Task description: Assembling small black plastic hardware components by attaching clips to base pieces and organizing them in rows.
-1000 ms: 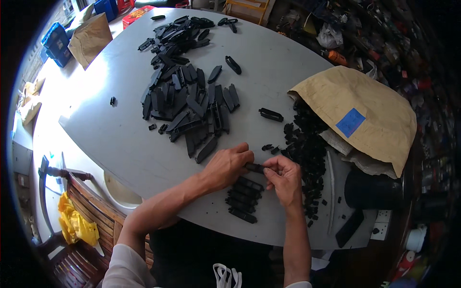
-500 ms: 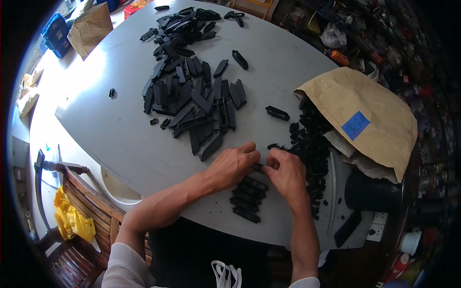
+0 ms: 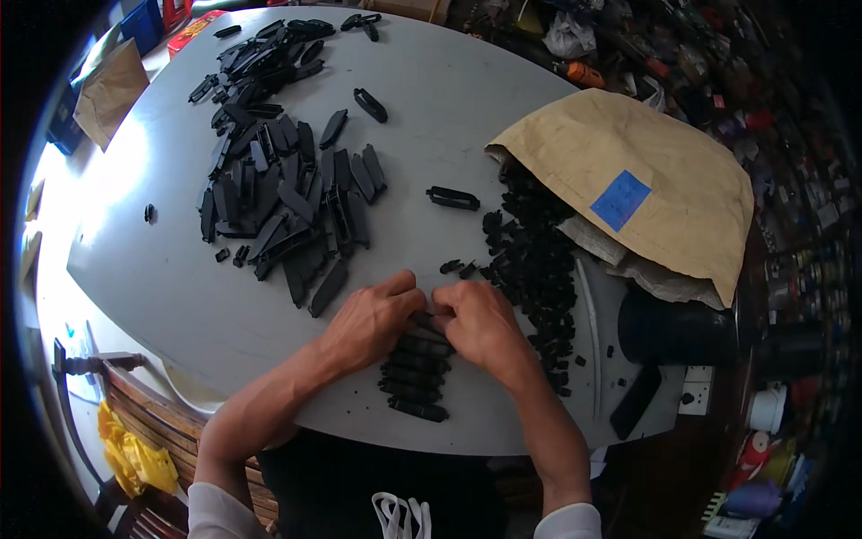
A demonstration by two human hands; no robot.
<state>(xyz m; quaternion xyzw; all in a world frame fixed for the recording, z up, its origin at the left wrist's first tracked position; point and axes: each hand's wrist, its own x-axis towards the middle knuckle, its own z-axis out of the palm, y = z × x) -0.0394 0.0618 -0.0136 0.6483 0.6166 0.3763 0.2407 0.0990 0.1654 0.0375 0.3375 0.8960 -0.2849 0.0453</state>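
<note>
My left hand (image 3: pixel 375 321) and my right hand (image 3: pixel 483 325) meet near the table's front, both closed on a long black plastic piece (image 3: pixel 432 322). Fingers cover most of that piece, so its details are hidden. Just below it, several similar black pieces (image 3: pixel 415 388) lie side by side in a neat row. Right of my right hand spreads a heap of small black plastic parts (image 3: pixel 543 296). A few loose small parts (image 3: pixel 458 268) lie just beyond my fingers. Farther off to the left is a big pile of long black plastic pieces (image 3: pixel 269 193).
A brown paper sack (image 3: pixel 664 144) with a blue label lies at the right, its mouth over the small parts. Near it are a pale curved strip (image 3: pixel 590 337), a black cylindrical container (image 3: pixel 673 328) and a flat black object (image 3: pixel 636 402). A wooden chair (image 3: pixel 148 413) stands at left.
The whole view has turned, so the table and its contents sit farther left in the picture. My hands stay together on the black piece above the row, with slight finger shifts.
</note>
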